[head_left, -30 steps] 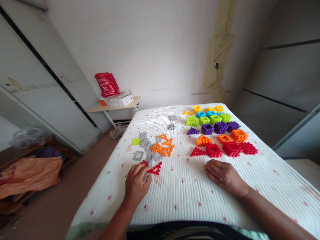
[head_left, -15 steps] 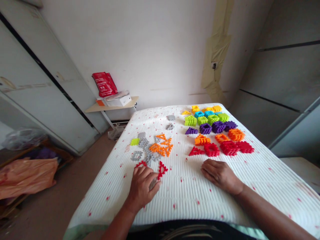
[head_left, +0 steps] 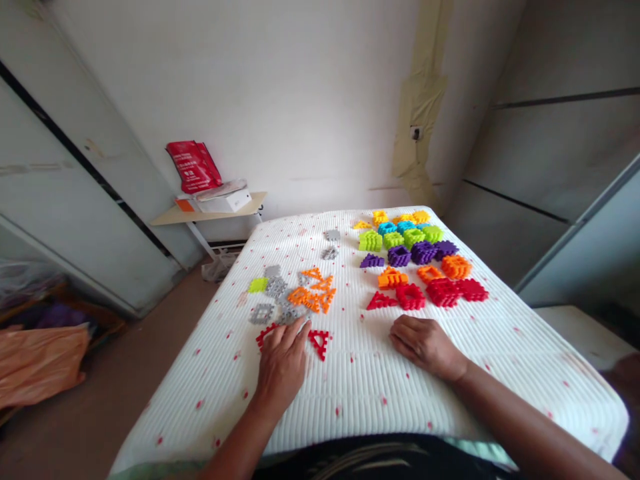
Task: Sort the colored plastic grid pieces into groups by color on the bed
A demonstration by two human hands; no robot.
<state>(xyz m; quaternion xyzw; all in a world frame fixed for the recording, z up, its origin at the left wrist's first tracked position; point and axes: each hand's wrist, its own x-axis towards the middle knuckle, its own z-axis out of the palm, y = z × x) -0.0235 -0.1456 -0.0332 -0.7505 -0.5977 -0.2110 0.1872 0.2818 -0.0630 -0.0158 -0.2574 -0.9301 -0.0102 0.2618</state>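
My left hand (head_left: 282, 360) lies flat on the white mattress (head_left: 380, 393), fingers stretched toward loose grey pieces (head_left: 280, 300), and holds nothing. A red triangle piece (head_left: 319, 342) sits just right of its fingers, and another red piece (head_left: 263, 334) pokes out on its left. Orange triangle pieces (head_left: 313, 293) lie beyond the grey ones. My right hand (head_left: 423, 344) rests palm down, fingers loosely curled, just in front of a red triangle (head_left: 379, 302) and a red stack (head_left: 410, 296). Nothing shows in it.
Sorted stacks of orange (head_left: 455, 266), purple (head_left: 424, 252), green (head_left: 371, 241), blue and yellow (head_left: 380, 217) pieces fill the far right of the mattress. A lime piece (head_left: 259, 285) lies at left. A small shelf (head_left: 207, 212) with a red bag (head_left: 194, 165) stands by the wall.
My left hand let go of the red triangle, which now lies beside it, and flattened toward the grey pieces. My right hand stayed put. The view has swung to the right.
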